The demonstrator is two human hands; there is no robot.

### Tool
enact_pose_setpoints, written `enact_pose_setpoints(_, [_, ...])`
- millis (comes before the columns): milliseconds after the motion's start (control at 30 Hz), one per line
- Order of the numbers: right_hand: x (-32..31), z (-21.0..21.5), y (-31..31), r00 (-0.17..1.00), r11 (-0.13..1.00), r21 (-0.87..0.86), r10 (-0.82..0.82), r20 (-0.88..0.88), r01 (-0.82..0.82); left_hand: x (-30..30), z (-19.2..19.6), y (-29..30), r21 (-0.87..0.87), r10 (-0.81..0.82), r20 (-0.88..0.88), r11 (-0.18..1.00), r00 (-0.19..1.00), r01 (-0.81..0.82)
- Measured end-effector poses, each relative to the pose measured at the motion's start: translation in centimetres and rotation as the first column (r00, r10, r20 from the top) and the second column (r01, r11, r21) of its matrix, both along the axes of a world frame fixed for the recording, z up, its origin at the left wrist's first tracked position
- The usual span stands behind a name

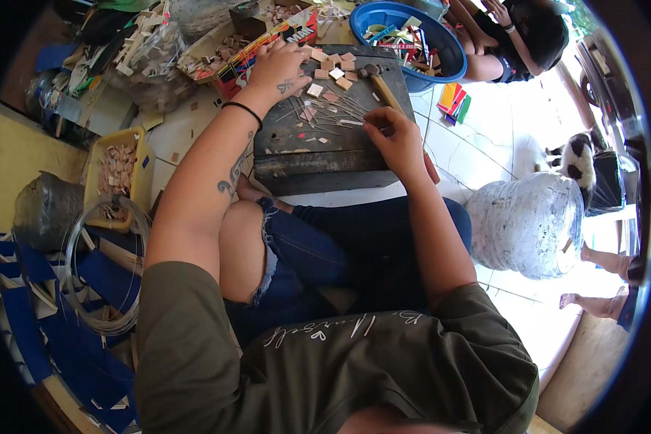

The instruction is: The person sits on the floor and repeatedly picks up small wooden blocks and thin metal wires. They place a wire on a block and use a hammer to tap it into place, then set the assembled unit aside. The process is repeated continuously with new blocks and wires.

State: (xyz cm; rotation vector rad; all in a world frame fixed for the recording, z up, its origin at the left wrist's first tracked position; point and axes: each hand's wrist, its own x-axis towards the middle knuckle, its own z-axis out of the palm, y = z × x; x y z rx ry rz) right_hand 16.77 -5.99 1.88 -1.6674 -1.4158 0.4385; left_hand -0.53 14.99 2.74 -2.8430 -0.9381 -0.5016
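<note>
My left hand (pixel 276 71) reaches over the far left of a dark block-like work surface (pixel 296 155), beside a cardboard box (pixel 231 69) of small wooden pieces. Its fingers are apart, and I see nothing held in them. Small wooden blocks (pixel 343 84) lie just right of it. My right hand (pixel 398 143) is at the surface's right side, thumb and forefinger pressed together. What they pinch, if anything, I cannot make out. Thin metal wires (pixel 333 108) lie scattered between the hands. A hammer (pixel 385 88) with a wooden handle rests behind my right hand.
A blue basin (pixel 452 54) of colourful strips stands far right, near another person (pixel 517 36). At left are a yellow crate (pixel 145 170) of wooden pieces and a coil of clear line (pixel 108 318). A wrapped round container (pixel 528 224) and a black-and-white animal (pixel 579 159) are at right.
</note>
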Motion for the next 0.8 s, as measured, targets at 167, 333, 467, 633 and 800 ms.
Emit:
enact_pose_setpoints(167, [-0.1, 0.1, 0.0, 0.994, 0.995, 0.074, -0.060, -0.089, 0.067, -0.2, -0.5, 0.0, -0.107, 0.041, 0.072, 0.994, 0.997, -0.033])
enact_pose_setpoints(333, [-0.2, 0.2, -0.3, 0.988, 0.989, 0.089, -0.110, -0.108, 0.119, 0.3, -0.5, -0.1, -0.190, 0.018, 0.248, 0.981, 0.968, 0.030])
enact_pose_setpoints(467, [-0.3, 0.1, -0.2, 0.985, 0.989, 0.077, -0.117, -0.127, 0.128, 0.3, -1.1, -0.8, -0.297, -0.024, 0.430, 0.940, 0.902, 0.166])
enact_pose_setpoints(633, [-0.2, -0.3, -0.1, 0.989, 0.986, 0.136, -0.074, -0.126, 0.091, 0.1, -1.9, -1.7, -0.391, 0.070, 0.518, 0.906, 0.853, 0.163])
enact_pose_setpoints(800, [-0.1, -0.4, -0.2, 0.990, 0.988, 0.128, -0.069, -0.121, 0.085, -0.4, -1.7, -2.2, -0.401, 0.085, 0.578, 0.896, 0.811, 0.192])
